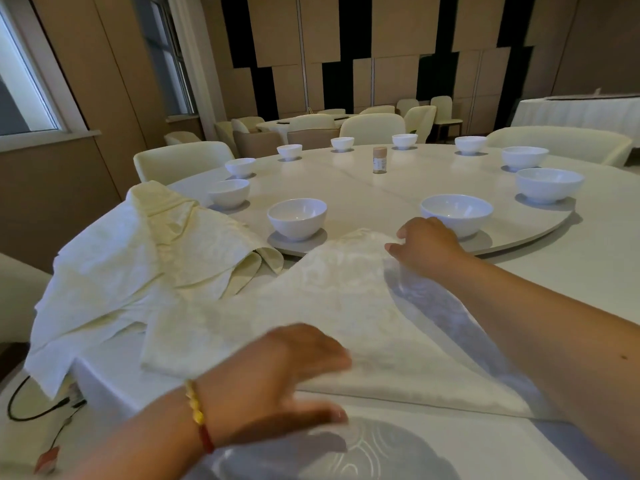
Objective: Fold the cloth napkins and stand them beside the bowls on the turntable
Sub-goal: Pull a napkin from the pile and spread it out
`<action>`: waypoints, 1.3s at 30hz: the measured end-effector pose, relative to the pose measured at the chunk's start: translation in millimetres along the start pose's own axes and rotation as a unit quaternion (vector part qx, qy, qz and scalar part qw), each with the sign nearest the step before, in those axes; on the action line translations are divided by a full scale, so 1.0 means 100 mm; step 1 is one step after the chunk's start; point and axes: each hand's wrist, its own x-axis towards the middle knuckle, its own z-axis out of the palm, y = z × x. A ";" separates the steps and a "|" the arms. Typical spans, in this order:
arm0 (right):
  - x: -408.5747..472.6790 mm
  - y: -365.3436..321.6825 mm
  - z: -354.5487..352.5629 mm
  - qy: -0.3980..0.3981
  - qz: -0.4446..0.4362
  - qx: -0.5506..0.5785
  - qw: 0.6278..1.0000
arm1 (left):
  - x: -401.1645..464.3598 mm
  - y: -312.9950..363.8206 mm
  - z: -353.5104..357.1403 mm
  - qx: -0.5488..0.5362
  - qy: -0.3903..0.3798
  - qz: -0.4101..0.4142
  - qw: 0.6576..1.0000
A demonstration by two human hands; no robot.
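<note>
The napkin (332, 317) runs diagonally from the near bowl (456, 213), right hand (427, 242) pinching its far corner, left hand (277, 372) gripping the near edge

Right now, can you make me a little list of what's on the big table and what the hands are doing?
place: round table with a turntable
bowls: ten white bowls around the turntable's edge, nearest one
middle: small jar
napkin being folded: spread flat near the table edge
left hand: grips the napkin's near edge
right hand: pinches the napkin's far corner
spare napkins: loose pile on the left
standing napkins: none yet
</note>
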 end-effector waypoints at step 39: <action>-0.82 0.15 0.10 -0.152 -0.064 -0.002 0.986 | 1.14 -0.28 0.02 0.024 0.188 -0.348 0.918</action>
